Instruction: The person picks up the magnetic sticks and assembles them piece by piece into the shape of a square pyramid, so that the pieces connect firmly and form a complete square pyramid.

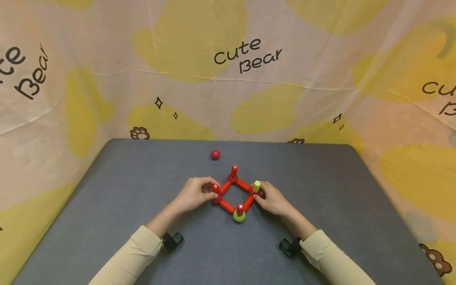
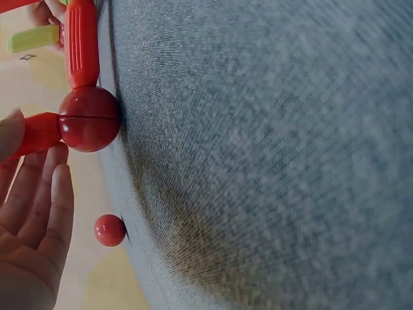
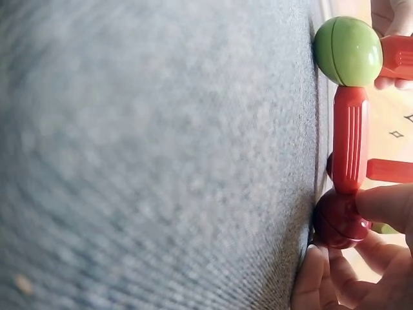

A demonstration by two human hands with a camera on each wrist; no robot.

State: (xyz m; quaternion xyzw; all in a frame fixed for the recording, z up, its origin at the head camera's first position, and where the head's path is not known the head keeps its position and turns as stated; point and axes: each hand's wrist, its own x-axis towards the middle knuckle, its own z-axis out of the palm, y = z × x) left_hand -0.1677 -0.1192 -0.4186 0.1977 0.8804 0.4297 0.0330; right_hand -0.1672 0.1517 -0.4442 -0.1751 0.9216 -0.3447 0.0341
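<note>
A square of red rods joined by balls lies on the grey table, each corner bearing an upright rod. Three corner balls are dark red; the front one is a green ball. At the left corner, my left hand pinches the upright red rod just above its dark red ball. Thumb and fingers of my right hand grip the right corner's dark red ball, partly covering it. Above that ball stands a yellow-green rod. Another upright red rod rises at the back corner.
A loose red ball sits behind the square, toward the far edge of the grey table. Patterned cloth hangs around the back and sides. Dark straps show at both wrists.
</note>
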